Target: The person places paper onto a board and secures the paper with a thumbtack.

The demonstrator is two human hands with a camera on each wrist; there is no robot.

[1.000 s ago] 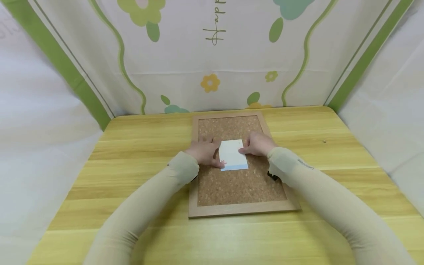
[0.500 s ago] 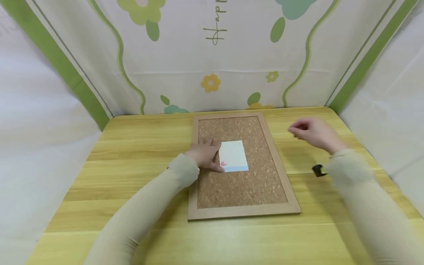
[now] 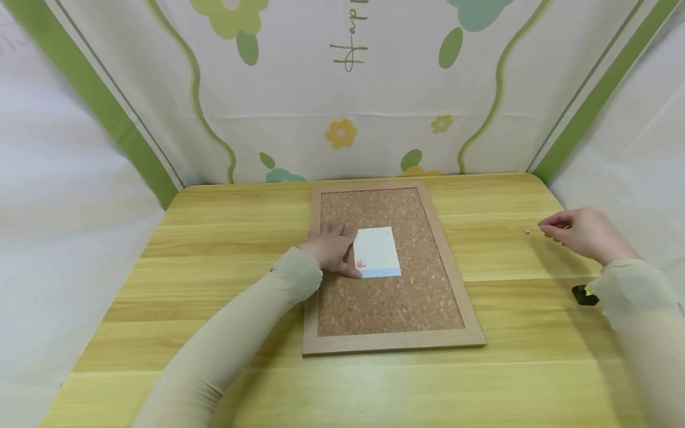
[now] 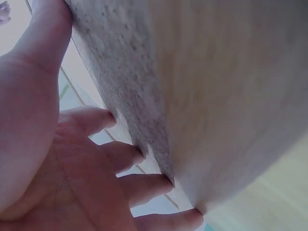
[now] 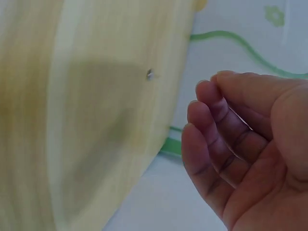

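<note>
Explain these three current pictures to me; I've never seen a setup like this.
There is no machine here, just a person's two bare hands in long pale sleeves. The widest picture comes from a camera worn on the head, looking forward and down. The other two come from cameras on the wrists, each showing its own hand close up.

On the wooden table lies a cork board with a wooden frame, and on its cork a white card with a blue strip. A tiny shiny object sits on the table to the right of the board; it is too small to name surely.

The left hand rests spread on the board, thumb at the card's corner. The right hand is beside the tiny object; nothing shows in its fingers.
</note>
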